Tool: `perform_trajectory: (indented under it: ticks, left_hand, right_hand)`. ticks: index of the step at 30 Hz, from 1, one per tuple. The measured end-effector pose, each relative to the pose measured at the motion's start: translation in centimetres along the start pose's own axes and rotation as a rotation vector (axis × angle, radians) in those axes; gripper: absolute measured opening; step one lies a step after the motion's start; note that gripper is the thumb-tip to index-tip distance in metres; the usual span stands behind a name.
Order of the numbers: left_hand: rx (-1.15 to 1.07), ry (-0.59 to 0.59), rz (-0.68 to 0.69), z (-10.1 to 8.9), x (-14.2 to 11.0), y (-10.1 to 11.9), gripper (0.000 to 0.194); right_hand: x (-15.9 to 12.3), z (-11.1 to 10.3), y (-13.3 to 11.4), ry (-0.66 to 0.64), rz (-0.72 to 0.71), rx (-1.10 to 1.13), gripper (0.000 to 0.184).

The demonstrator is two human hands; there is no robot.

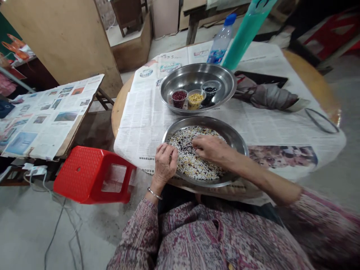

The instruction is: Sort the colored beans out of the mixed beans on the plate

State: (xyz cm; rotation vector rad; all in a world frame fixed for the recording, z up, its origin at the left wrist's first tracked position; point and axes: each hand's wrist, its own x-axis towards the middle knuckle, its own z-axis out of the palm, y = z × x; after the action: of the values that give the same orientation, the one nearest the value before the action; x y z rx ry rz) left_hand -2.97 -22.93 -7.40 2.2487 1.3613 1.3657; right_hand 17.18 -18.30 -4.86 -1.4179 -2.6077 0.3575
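A steel basin (242,144) in front of me holds a spread of mixed white, black and yellow grains and beans (194,155). Over its left rim rests my left hand (165,162), fingers curled closed; what lies inside them is hidden. My right hand (209,148) reaches into the basin from the right, its fingertips pinched together at the grains. Whatever they grip is too small to make out. Behind stands a second steel basin (182,77) with three clear cups: red beans (179,96), yellow kernels (195,98) and black beans (210,90).
Newspaper (137,123) covers the round table. Beyond the far basin stand a water bottle (221,39) and a tall teal container (246,35). A folded grey umbrella-like bundle (270,95) lies at right. A red stool (84,174) and a newspaper-covered table (50,112) are at left.
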Motion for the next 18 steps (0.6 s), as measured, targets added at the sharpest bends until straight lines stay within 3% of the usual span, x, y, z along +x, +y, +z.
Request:
perform_trajectory:
  ticks: [4, 8, 13, 18]
  left_hand:
    - [-0.008, -0.003, -0.007, 0.0, 0.0, 0.1, 0.028]
    - [-0.001, -0.008, -0.012, -0.1, 0.0, 0.1, 0.028]
    - [-0.005, 0.001, -0.002, -0.2, 0.0, 0.1, 0.028]
    - [0.010, -0.002, -0.006, -0.2, 0.1, 0.1, 0.029]
  right_hand:
    - [-4.1, 0.1, 2.9, -0.040, -0.057, 0.086, 0.014]
    - [-6.4, 0.4, 3.9, 0.000, -0.057, 0.096, 0.015]
    - [-3.7, 1.0, 3.7, 0.149, 0.067, 0.074, 0.031]
    - [-0.6, 1.6, 1.4, 0.155, 0.060, 0.189, 0.032]
